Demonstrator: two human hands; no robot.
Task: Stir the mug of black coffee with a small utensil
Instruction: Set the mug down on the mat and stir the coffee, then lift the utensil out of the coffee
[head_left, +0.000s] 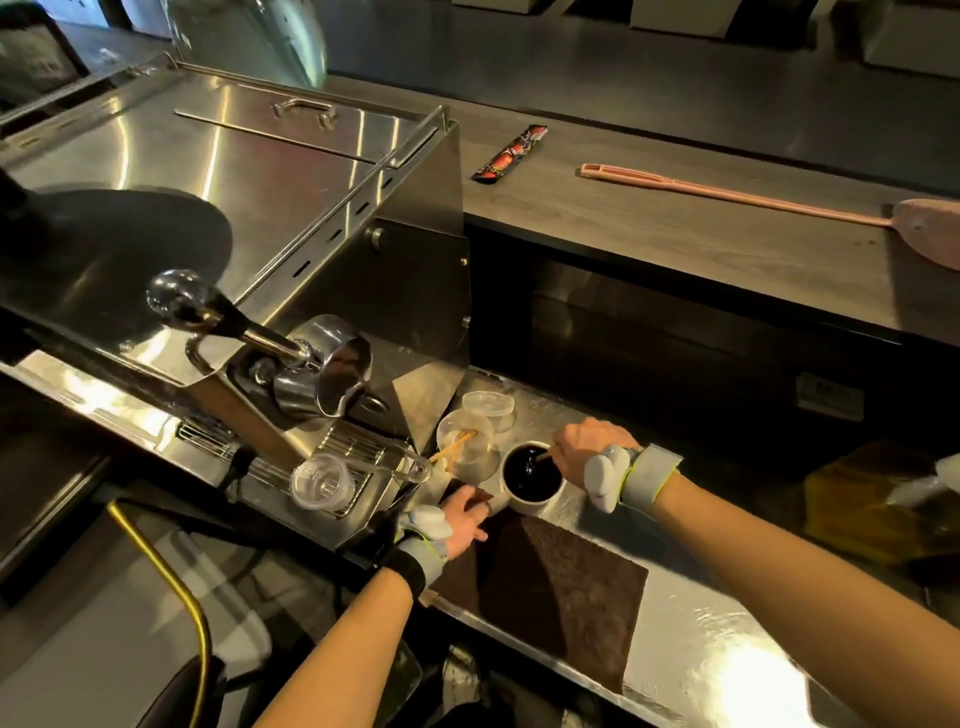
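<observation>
A white mug (530, 503) full of black coffee stands on the steel counter by a dark brown mat (550, 582). My right hand (589, 447) is closed on a thin wooden stir stick (543, 457), whose tip dips into the coffee at the mug's right side. My left hand (466, 517) rests on the mat just left of the mug, fingers touching or nearly touching the mug's lower left side. Both wrists carry grey strapped bands.
A clear glass (465, 446) holding more wooden sticks stands just behind the mug, with a clear lid (488, 405) beyond it. An espresso machine (223, 218) with a steel pitcher (337, 374) fills the left. A plastic cup (322, 486) lies on the drip tray. A fly swatter (753, 200) and a wrapped packet (511, 154) lie on the upper counter.
</observation>
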